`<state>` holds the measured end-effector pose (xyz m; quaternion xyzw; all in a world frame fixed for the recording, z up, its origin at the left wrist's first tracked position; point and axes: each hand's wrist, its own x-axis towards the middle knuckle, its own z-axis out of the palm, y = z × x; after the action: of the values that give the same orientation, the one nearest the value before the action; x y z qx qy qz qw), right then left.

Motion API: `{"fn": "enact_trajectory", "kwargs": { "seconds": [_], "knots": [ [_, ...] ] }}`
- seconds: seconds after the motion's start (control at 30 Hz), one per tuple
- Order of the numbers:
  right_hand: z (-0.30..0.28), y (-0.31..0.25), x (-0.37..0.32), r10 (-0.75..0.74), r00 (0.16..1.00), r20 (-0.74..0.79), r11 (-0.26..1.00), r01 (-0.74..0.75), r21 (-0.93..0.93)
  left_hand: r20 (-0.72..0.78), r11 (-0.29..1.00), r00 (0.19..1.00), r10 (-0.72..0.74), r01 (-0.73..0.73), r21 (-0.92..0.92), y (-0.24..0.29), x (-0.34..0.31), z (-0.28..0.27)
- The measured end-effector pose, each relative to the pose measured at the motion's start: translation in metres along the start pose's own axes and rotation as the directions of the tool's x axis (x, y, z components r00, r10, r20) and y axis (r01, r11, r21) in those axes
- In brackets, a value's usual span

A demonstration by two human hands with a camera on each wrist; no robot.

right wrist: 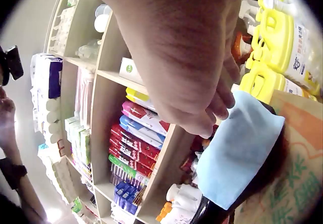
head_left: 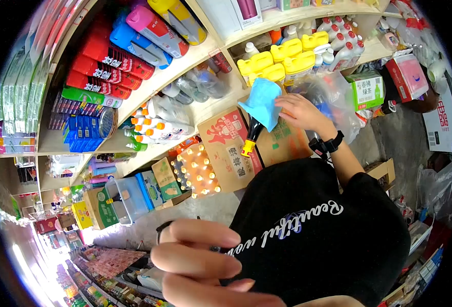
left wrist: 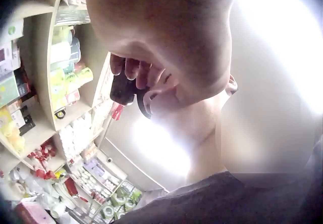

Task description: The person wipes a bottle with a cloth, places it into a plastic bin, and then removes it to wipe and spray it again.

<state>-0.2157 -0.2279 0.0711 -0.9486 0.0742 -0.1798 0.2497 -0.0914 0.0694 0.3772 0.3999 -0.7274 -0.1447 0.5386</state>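
Note:
My right hand (head_left: 305,111) reaches to a light blue cloth (head_left: 263,101), its fingertips right at the cloth's edge. The cloth drapes over a dark bottle (head_left: 253,134) with a yellow and red cap, which lies tilted over a cardboard box (head_left: 231,148). In the right wrist view the fingers of that hand look relaxed beside the cloth (right wrist: 242,151). Close to the head camera is my left hand (head_left: 200,261), its fingers loosely bent with nothing seen between them. A small black device (left wrist: 122,90) shows behind its fingers in the left wrist view.
Yellow-capped jugs (head_left: 259,64) stand on the shelf behind the cloth. Orange-capped white bottles (head_left: 154,128) and red packs (head_left: 108,64) fill nearby shelves. A shrink-wrapped pack of drinks (head_left: 197,171) sits beside the box. A clear plastic bag (head_left: 333,97) lies near the right hand.

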Motion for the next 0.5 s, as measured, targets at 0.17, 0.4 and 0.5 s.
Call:
{"fn": "enact_trajectory", "kwargs": {
  "seconds": [0.17,0.4,0.5],
  "knots": [
    [0.002,-0.002,-0.006,0.002,1.000,-0.005,1.000,-0.002,0.001,-0.448,0.953,0.870,-0.207,0.282,0.107,0.020,-0.008,0.041],
    [0.007,0.000,-0.007,0.005,0.999,-0.035,1.000,-0.006,-0.021,-0.616,0.921,0.708,-0.345,0.382,-0.076,0.035,0.006,0.057],
    [0.003,-0.006,-0.001,0.014,0.998,-0.066,1.000,-0.015,-0.012,-0.525,0.893,0.749,-0.404,0.446,-0.051,0.039,-0.005,0.045]
  ]
}}
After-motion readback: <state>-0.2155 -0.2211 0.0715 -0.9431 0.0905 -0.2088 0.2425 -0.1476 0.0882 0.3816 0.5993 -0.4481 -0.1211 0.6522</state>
